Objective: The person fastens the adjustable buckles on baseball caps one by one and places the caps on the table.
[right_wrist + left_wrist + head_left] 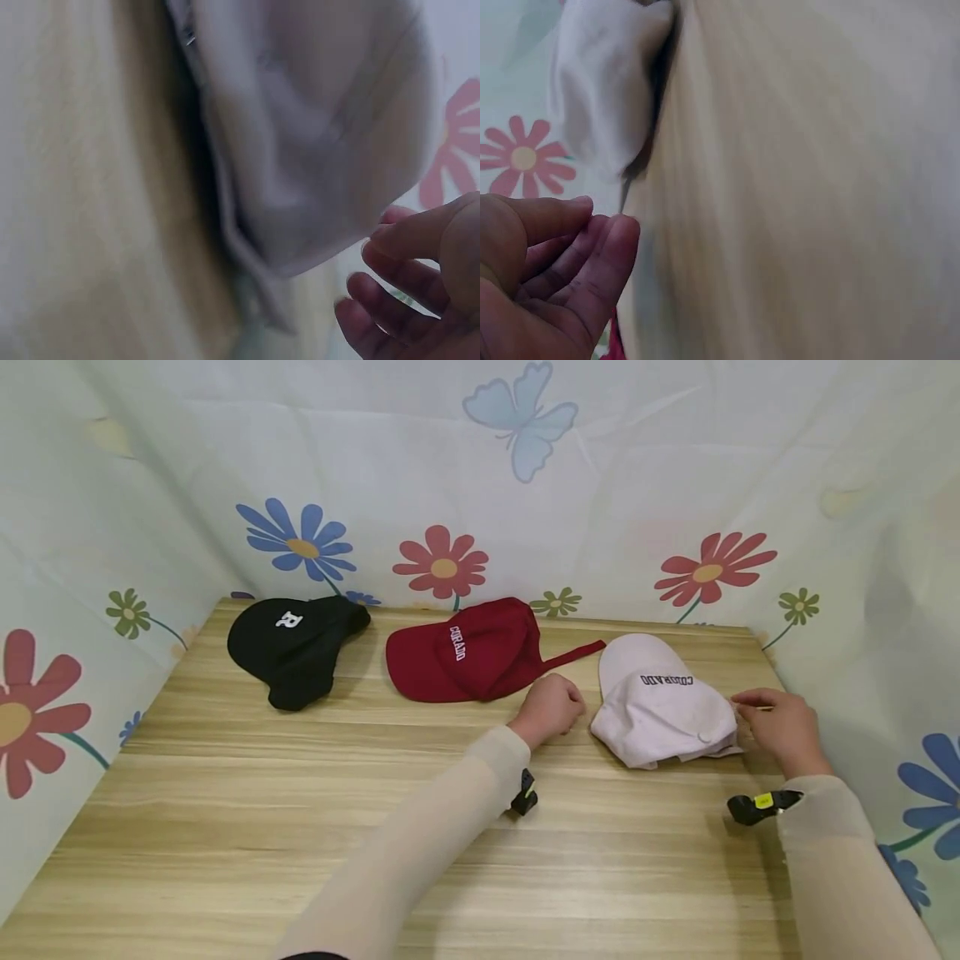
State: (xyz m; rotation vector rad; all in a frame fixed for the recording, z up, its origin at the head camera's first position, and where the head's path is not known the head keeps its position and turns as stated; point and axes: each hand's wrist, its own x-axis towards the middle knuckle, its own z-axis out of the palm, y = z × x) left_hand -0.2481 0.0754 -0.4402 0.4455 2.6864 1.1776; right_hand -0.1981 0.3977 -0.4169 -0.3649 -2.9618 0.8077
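A pale pink cap [663, 714] with dark lettering lies at the right of the table, its brim pointing away. My right hand [783, 727] pinches the edge of its crown between thumb and fingertips; the other fingers [360, 319] hang loosely curled. Left of this cap, my left hand [551, 706] holds nothing, its thumb and fingers [619, 244] loosely bent with the tips close together. Beside it lies a dark red cap [480, 652] with white lettering, its strap [573, 654] stretching toward the pale cap. Farther left sits a black cap [292, 643] bearing a white letter R.
The caps lie in a row toward the back of a wood-grain table [300, 827]. A flower-printed curtain [585, 535] hangs behind the table and along both sides. My right forearm is near the right table edge. Dark wrist cameras [757, 807] sit under both cuffs.
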